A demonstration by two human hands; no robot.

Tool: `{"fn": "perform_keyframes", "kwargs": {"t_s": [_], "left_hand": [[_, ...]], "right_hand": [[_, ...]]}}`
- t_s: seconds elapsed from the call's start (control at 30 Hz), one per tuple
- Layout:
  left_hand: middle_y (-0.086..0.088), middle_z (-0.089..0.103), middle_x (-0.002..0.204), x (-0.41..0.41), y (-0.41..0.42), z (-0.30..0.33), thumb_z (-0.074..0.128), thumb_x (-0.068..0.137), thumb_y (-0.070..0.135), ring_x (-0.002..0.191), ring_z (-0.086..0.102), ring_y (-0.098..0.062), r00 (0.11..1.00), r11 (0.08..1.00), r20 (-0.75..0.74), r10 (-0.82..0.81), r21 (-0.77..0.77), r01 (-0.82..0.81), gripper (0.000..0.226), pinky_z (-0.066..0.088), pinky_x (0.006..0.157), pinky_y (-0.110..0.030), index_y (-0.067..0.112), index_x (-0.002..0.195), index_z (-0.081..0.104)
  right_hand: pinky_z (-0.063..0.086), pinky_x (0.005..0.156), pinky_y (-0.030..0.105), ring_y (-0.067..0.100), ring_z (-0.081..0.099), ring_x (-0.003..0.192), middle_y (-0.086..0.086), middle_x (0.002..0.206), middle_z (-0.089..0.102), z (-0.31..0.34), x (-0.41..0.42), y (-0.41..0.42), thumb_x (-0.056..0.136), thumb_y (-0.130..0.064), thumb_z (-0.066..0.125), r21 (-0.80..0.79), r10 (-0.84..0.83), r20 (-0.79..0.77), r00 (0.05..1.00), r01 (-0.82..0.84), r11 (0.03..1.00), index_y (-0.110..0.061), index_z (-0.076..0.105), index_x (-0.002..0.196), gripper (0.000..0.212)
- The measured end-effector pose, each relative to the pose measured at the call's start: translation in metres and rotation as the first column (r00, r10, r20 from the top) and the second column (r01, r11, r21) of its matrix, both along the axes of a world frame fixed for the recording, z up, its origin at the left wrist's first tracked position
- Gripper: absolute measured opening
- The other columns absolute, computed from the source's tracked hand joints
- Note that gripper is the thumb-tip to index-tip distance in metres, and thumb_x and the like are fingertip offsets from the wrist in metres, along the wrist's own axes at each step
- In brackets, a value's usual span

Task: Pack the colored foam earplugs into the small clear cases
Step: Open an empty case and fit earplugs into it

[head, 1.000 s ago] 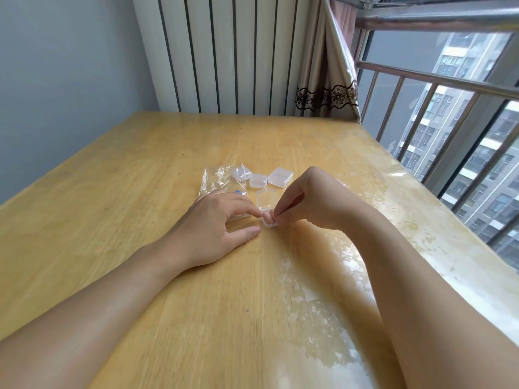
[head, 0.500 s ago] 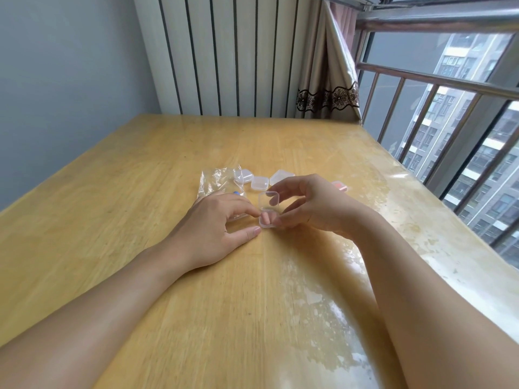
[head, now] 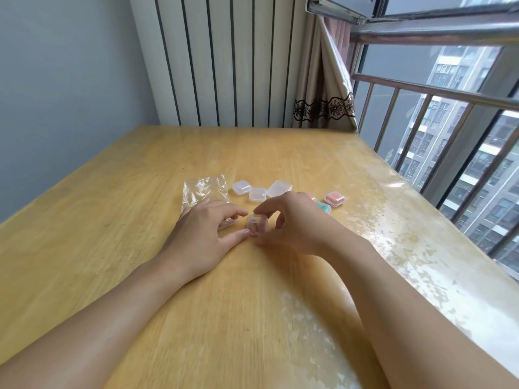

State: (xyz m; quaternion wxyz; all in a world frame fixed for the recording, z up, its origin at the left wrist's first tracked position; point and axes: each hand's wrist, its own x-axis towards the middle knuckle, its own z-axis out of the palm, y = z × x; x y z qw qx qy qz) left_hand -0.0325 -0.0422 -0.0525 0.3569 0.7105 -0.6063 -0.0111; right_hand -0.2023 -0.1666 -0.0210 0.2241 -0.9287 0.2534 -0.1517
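Note:
A small clear case (head: 256,224) with a pinkish earplug inside sits on the wooden table (head: 118,226) between my hands. My left hand (head: 206,237) pinches its left side with thumb and forefinger. My right hand (head: 292,221) curls over it, fingertips on its lid, which is folded down on the case. Behind lie three empty clear cases (head: 241,187), (head: 257,194), (head: 279,188). To the right stand a case with a pink earplug (head: 334,199) and one with a green earplug (head: 323,206), partly hidden by my right hand.
A crumpled clear plastic bag (head: 204,192) lies behind my left hand. A window with metal railing (head: 438,94) runs along the table's right edge. A curtain (head: 325,88) hangs at the far right corner, with a grey wall to the left.
The case's lid stood open half a second ago and is now folded down under my right fingers. The view has tilted, bringing the filled cases on the right into sight.

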Motion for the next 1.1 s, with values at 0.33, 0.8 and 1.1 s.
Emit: {"fn": "perform_keyframes", "kwargs": {"t_s": [0.33,0.8,1.1], "left_hand": [[0.019,0.067,0.094,-0.004,0.002,0.004,0.080,0.081,0.030,0.095,0.060,0.002,1.000,0.998,0.008,-0.019,-0.056,0.020,0.035,0.047,0.078,-0.013,0.041,0.113,0.069],[0.017,0.070,0.081,-0.008,0.005,0.013,0.077,0.086,0.018,0.073,0.059,0.008,0.998,0.982,-0.053,-0.017,-0.191,0.006,0.013,0.040,0.067,-0.005,0.025,0.097,0.076],[0.013,0.069,0.080,-0.006,0.005,0.010,0.077,0.087,0.028,0.074,0.061,0.001,0.998,0.986,-0.061,-0.034,-0.162,0.024,0.007,0.044,0.061,-0.017,0.028,0.093,0.075]], "right_hand": [[0.054,0.077,0.029,0.009,0.063,0.079,-0.009,0.097,0.072,0.001,0.003,0.002,0.093,-0.044,0.067,-0.001,0.026,0.066,0.997,-0.026,1.000,-0.024,0.075,0.115,0.031],[0.053,0.068,0.042,0.018,0.060,0.067,-0.004,0.072,0.067,0.001,0.009,0.009,0.094,-0.037,0.069,-0.072,0.119,0.242,0.963,-0.104,0.992,-0.018,0.078,0.097,0.021],[0.036,0.056,0.033,0.016,0.038,0.055,-0.004,0.056,0.046,-0.001,0.008,0.008,0.096,-0.034,0.068,-0.016,0.163,0.257,0.952,-0.165,0.986,-0.016,0.077,0.084,0.023]]}}
